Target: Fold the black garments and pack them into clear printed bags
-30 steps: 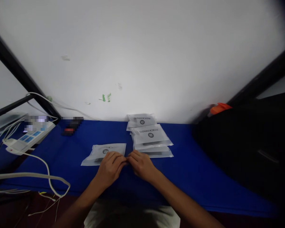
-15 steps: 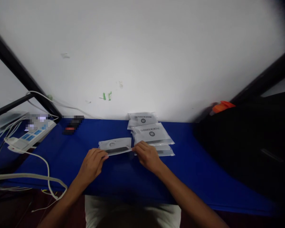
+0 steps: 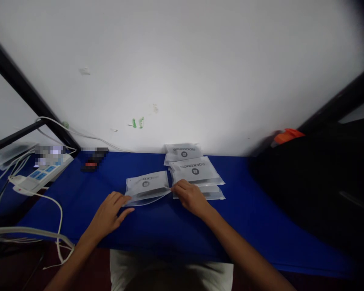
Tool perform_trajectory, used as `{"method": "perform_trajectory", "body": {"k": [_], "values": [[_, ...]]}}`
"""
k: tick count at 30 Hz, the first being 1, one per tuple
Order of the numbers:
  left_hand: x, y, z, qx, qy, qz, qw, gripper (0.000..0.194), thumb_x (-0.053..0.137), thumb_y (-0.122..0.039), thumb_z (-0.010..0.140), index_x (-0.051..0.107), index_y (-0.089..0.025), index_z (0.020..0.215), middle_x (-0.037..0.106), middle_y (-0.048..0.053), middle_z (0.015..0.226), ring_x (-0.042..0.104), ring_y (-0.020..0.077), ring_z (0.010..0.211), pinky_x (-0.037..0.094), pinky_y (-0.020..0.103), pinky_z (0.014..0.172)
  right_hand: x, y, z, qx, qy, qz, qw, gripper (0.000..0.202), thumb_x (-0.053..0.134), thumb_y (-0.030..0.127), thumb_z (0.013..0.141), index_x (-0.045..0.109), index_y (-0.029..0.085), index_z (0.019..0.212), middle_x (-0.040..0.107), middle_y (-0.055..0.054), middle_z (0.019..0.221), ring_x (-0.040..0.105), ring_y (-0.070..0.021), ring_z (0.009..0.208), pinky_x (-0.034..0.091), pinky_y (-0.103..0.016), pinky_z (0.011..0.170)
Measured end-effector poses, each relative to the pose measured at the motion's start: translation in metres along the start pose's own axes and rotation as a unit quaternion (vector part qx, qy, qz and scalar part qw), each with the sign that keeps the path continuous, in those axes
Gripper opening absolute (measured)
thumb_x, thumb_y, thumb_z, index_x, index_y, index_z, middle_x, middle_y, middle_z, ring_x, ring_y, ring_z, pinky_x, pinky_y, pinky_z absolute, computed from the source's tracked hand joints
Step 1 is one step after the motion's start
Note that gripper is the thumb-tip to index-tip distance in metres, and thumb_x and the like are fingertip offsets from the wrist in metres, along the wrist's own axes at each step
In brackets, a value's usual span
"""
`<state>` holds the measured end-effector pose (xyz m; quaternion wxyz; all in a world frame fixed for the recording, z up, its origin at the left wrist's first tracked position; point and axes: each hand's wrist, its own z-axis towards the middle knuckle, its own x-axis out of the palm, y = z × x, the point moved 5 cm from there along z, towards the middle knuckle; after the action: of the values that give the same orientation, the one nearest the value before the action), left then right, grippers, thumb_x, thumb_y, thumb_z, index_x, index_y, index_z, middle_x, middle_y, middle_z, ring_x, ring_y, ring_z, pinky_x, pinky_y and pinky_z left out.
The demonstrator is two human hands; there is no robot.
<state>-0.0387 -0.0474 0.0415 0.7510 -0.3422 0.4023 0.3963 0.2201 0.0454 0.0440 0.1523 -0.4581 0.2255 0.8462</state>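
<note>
Steadying a bag (image 3: 151,183)
The right hand (image 3: 191,198) pinches one corner, likely to keep it still; the left hand (image 3: 109,212), thumb and fingers spread, touches the other end.

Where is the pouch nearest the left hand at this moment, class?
In the head view, left of centre, the pouch is between the left hand and right hand, just left of the overlapping pouches.

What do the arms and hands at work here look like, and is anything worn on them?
They are a person's. The left hand and right hand wear no gloves, and no rings stand out. The left forearm and right forearm show no sleeve, watch, band or cable. Pale clothing shows at the bottom edge; which garment, I cannot tell.
</note>
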Motion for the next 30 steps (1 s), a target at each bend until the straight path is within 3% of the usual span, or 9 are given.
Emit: {"method": "perform_trajectory", "body": {"k": [4,7,11,15,21,26,30], "values": [[0.013,-0.011,0.023,0.007,-0.017,0.019,1.0,0.026,0.053,-0.038,0.096,0.062,-0.018,0.111,0.065,0.01,0.106,0.061,0.0237,0.095,0.051,0.037,0.082,0.003,0.011,0.003,-0.035,0.002,-0.017,0.999,0.031,0.043,0.0,0.087,0.062,0.014,0.107,0.066,-0.011,0.096,0.057,-0.0219,0.089,0.05,-0.034,0.075],[0.02,-0.015,0.041,0.016,-0.015,0.032,0.999,0.02,0.047,-0.028,0.098,0.065,-0.019,0.101,0.068,0.007,0.097,0.063,0.0213,0.088,0.051,0.034,0.076,0.004,0.03,0.008,-0.072,-0.014,0.003,0.997,0.029,0.041,0.005,0.092,0.061,0.011,0.112,0.066,-0.013,0.099,0.058,-0.0217,0.091,0.053,-0.035,0.078],[0.016,-0.017,0.056,0.012,-0.066,0.034,0.997,0.02,0.045,-0.025,0.099,0.065,-0.019,0.098,0.069,0.006,0.092,0.064,0.019,0.086,0.051,0.031,0.078,0.024,0.059,0.02,-0.144,0.015,-0.012,0.989,0.032,0.04,0.009,0.095,0.056,0.008,0.122,0.066,-0.015,0.114,0.059,-0.0221,0.106,0.053,-0.036,0.092],[0.012,-0.018,0.062,-0.007,-0.102,0.051,0.993,0.02,0.045,-0.025,0.098,0.065,-0.019,0.1,0.069,0.006,0.092,0.065,0.0192,0.086,0.052,0.03,0.079,0.045,0.063,0.038,-0.12,0.026,-0.069,0.99,0.037,0.041,0.011,0.096,0.05,0.003,0.131,0.059,-0.02,0.129,0.051,-0.0259,0.126,0.045,-0.039,0.105],[0.009,-0.011,0.063,-0.044,-0.108,0.06,0.991,0.021,0.045,-0.026,0.098,0.065,-0.02,0.099,0.069,0.005,0.092,0.066,0.0195,0.087,0.052,0.03,0.077,0.056,0.069,0.052,-0.14,0.065,-0.06,0.986,0.037,0.039,0.011,0.096,0.051,0.002,0.13,0.06,-0.019,0.127,0.053,-0.0244,0.123,0.043,-0.034,0.106],[0.012,-0.012,0.062,-0.035,-0.088,0.059,0.994,0.022,0.045,-0.027,0.098,0.066,-0.02,0.1,0.07,0.006,0.094,0.065,0.02,0.089,0.052,0.031,0.08,0.07,0.057,0.061,-0.002,0.118,-0.07,0.991,0.049,0.054,0.02,0.089,0.046,0.01,0.136,0.056,-0.019,0.13,0.053,-0.0295,0.12,0.041,-0.046,0.104],[0.02,-0.01,0.06,-0.051,-0.043,0.052,0.996,0.023,0.046,-0.024,0.096,0.066,-0.02,0.107,0.07,0.007,0.104,0.065,0.021,0.098,0.052,0.032,0.087,0.079,0.052,0.066,0.009,0.155,-0.083,0.984,0.038,0.053,0.02,0.09,0.055,0.01,0.126,0.062,-0.018,0.119,0.057,-0.03,0.11,0.045,-0.045,0.094]]}}
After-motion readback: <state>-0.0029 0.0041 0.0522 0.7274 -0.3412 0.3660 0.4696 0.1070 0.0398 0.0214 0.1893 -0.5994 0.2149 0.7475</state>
